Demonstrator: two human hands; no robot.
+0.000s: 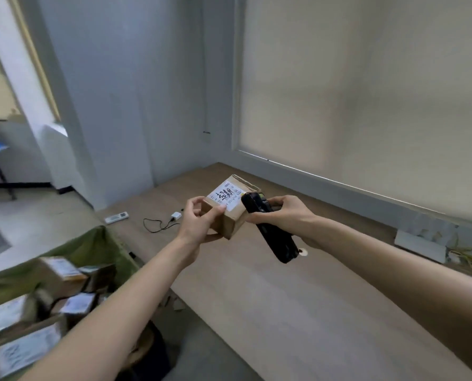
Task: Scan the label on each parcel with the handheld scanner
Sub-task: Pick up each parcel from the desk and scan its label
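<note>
Left hand [199, 221] grips one small brown cardboard parcel [230, 215] mid-air above the pale wooden table [284, 298]; white label [224, 198] faces up. Right hand [281, 213] clamps one black handheld scanner [270, 229], head at parcel's 3 o'clock, touching. Risk: too close, oblique, misread. About five blurred parcels [23, 334] wait at 8 o'clock.

Office-like parcel room: wooden desk [298, 298], window blind [366, 92], labelled boxes [37, 320].
</note>
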